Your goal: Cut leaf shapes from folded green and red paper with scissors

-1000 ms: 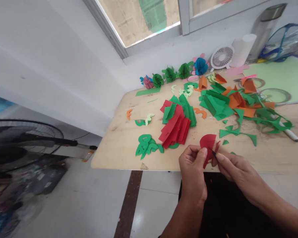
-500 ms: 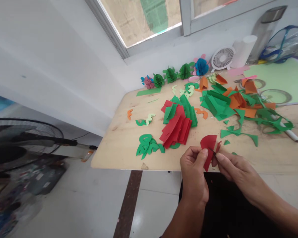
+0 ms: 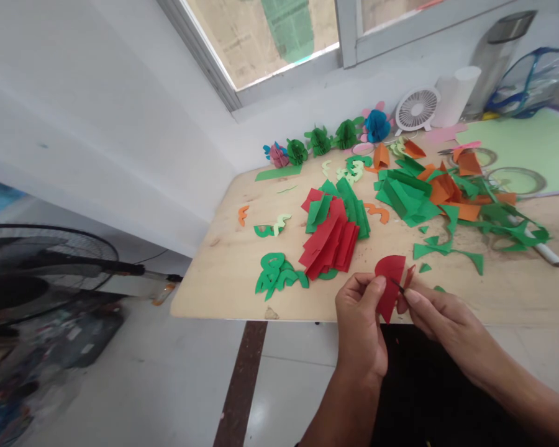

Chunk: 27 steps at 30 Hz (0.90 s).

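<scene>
Holding red paper (image 3: pixel 391 272) (left hand (image 3: pixel 361 310)) plus dark tool (image 3: pixel 399 287) (right hand (image 3: pixel 431 310)) by tabletop's (image 3: pixel 209 276) near edge, window (image 3: pixel 246 37) past far edge.

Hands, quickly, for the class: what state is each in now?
Left hand: closed, holding red paper.
Right hand: closed, holding a dark pointed tool, type unclear.

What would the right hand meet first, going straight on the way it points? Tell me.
Most likely the curved-edged red paper piece in the left hand: the thin dark pointed tool in the right hand appears to overlap it, though depth leaves contact unclear.
</scene>
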{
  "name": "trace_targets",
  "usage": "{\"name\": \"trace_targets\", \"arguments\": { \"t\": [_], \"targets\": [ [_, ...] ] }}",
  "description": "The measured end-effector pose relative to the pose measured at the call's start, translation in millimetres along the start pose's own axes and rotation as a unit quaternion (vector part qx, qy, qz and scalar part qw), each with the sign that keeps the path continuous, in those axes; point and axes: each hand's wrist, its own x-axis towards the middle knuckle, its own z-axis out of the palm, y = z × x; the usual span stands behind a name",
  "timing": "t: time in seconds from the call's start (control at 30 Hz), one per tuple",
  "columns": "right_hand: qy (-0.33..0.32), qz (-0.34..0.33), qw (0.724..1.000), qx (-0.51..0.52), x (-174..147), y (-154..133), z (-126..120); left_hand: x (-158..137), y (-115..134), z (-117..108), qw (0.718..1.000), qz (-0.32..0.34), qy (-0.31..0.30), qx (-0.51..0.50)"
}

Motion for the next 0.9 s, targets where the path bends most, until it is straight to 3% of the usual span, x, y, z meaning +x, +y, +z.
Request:
{"name": "trace_targets", "arguments": {
  "t": [0.33,0.5,0.9],
  "targets": [
    [0.021,-0.068,0.995,-0.071,1.5,-1.2,-6.9,-1.7,6.2,-0.7,0.998,-0.057,-0.008,-0.022],
    [0.042,-0.103,0.987,-0.119,1.7,-6.1,-7.2,-4.3,3.2,2.6,0.997,-0.051,0.015,-0.051],
    [0.033,-0.078,0.992,-0.096,1.2,-3.8,-5.7,-9.1,-3.8,4.2,0.999,-0.016,0.026,-0.044]
  ]
}}
